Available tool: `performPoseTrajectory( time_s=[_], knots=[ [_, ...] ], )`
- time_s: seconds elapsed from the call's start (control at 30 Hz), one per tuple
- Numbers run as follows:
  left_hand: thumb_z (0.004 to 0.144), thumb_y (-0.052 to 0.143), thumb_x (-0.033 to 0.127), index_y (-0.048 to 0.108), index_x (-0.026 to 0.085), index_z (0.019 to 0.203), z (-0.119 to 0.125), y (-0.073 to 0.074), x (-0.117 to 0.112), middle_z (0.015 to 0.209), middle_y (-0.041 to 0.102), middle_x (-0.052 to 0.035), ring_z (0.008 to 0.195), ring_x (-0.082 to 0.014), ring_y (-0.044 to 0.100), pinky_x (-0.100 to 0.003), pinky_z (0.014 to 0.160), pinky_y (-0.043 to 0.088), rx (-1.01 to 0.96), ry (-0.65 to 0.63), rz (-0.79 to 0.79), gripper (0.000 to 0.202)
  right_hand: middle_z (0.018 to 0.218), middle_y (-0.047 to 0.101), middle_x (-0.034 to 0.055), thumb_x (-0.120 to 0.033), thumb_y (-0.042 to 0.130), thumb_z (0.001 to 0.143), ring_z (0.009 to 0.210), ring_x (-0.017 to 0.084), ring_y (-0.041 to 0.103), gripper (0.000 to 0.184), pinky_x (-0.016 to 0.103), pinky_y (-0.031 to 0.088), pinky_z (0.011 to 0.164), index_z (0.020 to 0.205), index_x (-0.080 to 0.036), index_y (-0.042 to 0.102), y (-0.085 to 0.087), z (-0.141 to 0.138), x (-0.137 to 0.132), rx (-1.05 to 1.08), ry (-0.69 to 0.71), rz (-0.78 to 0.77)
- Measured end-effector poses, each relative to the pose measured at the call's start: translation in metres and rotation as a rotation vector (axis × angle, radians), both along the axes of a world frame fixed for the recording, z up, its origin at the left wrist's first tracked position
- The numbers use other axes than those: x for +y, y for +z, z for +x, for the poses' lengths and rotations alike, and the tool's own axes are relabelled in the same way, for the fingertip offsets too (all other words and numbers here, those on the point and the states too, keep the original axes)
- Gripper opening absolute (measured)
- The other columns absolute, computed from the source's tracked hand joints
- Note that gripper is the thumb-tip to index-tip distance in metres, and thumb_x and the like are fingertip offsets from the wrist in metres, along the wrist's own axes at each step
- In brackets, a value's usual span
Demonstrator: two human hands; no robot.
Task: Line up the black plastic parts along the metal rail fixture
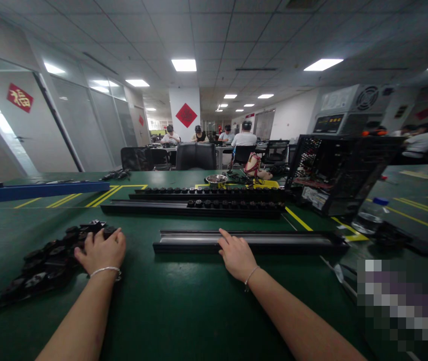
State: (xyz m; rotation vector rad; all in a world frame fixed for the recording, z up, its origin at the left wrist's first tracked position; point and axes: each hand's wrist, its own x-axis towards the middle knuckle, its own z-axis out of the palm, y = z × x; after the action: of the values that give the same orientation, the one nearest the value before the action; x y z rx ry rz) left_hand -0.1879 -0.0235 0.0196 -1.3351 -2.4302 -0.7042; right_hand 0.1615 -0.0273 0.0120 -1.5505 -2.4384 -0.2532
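Observation:
My left hand [104, 250] is over the right end of a pile of small black parts [48, 260], its fingers spread and touching or just above them. Round faces show on some of the parts, but their exact kind is unclear. A long black channel rail [285, 243] lies crosswise on the green table, its groove facing up. Across the near wall of this rail rests my right hand [237, 255], with fingers stretched toward the groove and the thumb not clear. Behind it are a rail partly filled with black round parts [232, 204] and a second filled rail [176, 191].
An open computer case [345, 170] stands at right, a power supply unit [349, 103] above it. Near it are a water bottle [372, 215] and a metal bowl [216, 179]. A blue bar [40, 190] lies at left. Several people sit at tables farther back.

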Motion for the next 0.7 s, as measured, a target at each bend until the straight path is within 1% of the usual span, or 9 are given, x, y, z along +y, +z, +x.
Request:
performPoseTrajectory(
  time_s=[0.07,0.17,0.23,0.3,0.4,0.5,0.57,0.63,0.7],
  knots=[
    [0.086,0.028,0.042,0.058,0.026,0.115,-0.013,-0.004,0.001,0.131,0.047,-0.0065,0.128,-0.0356,0.024,-0.066,0.097,0.016,-0.004,0.086,0.036,0.044,0.141,0.036,0.0057,-0.024,0.044,0.085,0.096,0.020,0.053,0.021,0.035,0.036,0.079,0.103,-0.021,0.054,0.000,0.000,0.000,-0.001,0.001,0.000],
    [0.083,0.036,0.046,0.057,0.023,0.116,-0.030,-0.013,0.005,0.131,0.048,-0.0099,0.127,-0.0427,0.022,-0.073,0.091,0.016,-0.096,0.170,0.014,0.046,0.141,0.036,0.0060,-0.024,0.044,0.085,0.096,0.020,0.053,0.021,0.035,0.036,0.079,0.103,-0.021,0.054,0.000,0.000,-0.001,0.000,-0.001,-0.004],
    [0.080,0.041,0.045,0.058,0.021,0.114,-0.036,-0.017,0.007,0.131,0.048,-0.0114,0.127,-0.0460,0.020,-0.075,0.087,0.016,-0.118,0.187,0.054,0.045,0.141,0.036,0.0060,-0.024,0.044,0.085,0.096,0.020,0.052,0.021,0.035,0.036,0.079,0.103,-0.021,0.054,0.000,0.000,-0.001,0.000,0.000,-0.004],
    [0.079,0.044,0.043,0.060,0.018,0.110,-0.035,-0.016,0.007,0.135,0.043,-0.0115,0.127,-0.0475,0.017,-0.075,0.087,0.016,-0.109,0.196,0.098,0.042,0.141,0.036,0.0058,-0.024,0.044,0.085,0.097,0.020,0.052,0.021,0.035,0.036,0.079,0.104,-0.022,0.054,0.000,0.000,-0.001,0.001,0.002,0.003],
    [0.080,0.044,0.040,0.058,0.014,0.110,-0.019,-0.008,0.002,0.146,0.025,-0.0113,0.130,-0.0467,0.007,-0.072,0.092,0.015,-0.063,0.191,0.132,0.042,0.141,0.037,0.0056,-0.024,0.045,0.084,0.097,0.020,0.052,0.021,0.035,0.036,0.078,0.103,-0.021,0.054,0.001,0.000,-0.001,-0.009,-0.001,0.012],
    [0.085,0.037,0.036,0.050,0.010,0.121,0.010,0.002,0.001,0.149,0.012,-0.0165,0.134,-0.0413,0.006,-0.064,0.099,0.018,0.096,0.013,0.217,0.046,0.141,0.037,0.0054,-0.024,0.046,0.084,0.096,0.020,0.053,0.020,0.035,0.036,0.078,0.102,-0.021,0.054,0.001,0.001,-0.001,-0.016,-0.005,0.016],
    [0.085,0.036,0.035,0.049,0.012,0.123,0.034,0.005,0.003,0.148,0.017,-0.0171,0.135,-0.0340,0.012,-0.054,0.104,0.023,0.174,-0.144,0.212,0.046,0.141,0.037,0.0056,-0.024,0.045,0.084,0.096,0.020,0.053,0.021,0.035,0.036,0.078,0.103,-0.021,0.054,0.001,0.000,-0.002,-0.012,-0.004,0.019],
    [0.085,0.037,0.033,0.051,0.014,0.122,0.061,0.002,0.007,0.146,0.023,-0.0152,0.135,-0.0275,0.017,-0.045,0.106,0.025,0.231,-0.368,0.129,0.044,0.141,0.037,0.0058,-0.025,0.044,0.084,0.096,0.020,0.053,0.023,0.035,0.037,0.078,0.105,-0.021,0.054,0.000,0.000,-0.003,-0.004,-0.002,0.016],
    [0.085,0.039,0.034,0.051,0.020,0.123,0.084,-0.004,0.008,0.146,0.026,-0.0103,0.136,-0.0254,0.018,-0.044,0.106,0.025,0.265,-0.579,0.041,0.042,0.141,0.037,0.0059,-0.028,0.045,0.084,0.098,0.021,0.052,0.025,0.035,0.036,0.080,0.107,-0.021,0.054,0.002,-0.001,-0.005,0.015,0.010,0.001]
  ],
)
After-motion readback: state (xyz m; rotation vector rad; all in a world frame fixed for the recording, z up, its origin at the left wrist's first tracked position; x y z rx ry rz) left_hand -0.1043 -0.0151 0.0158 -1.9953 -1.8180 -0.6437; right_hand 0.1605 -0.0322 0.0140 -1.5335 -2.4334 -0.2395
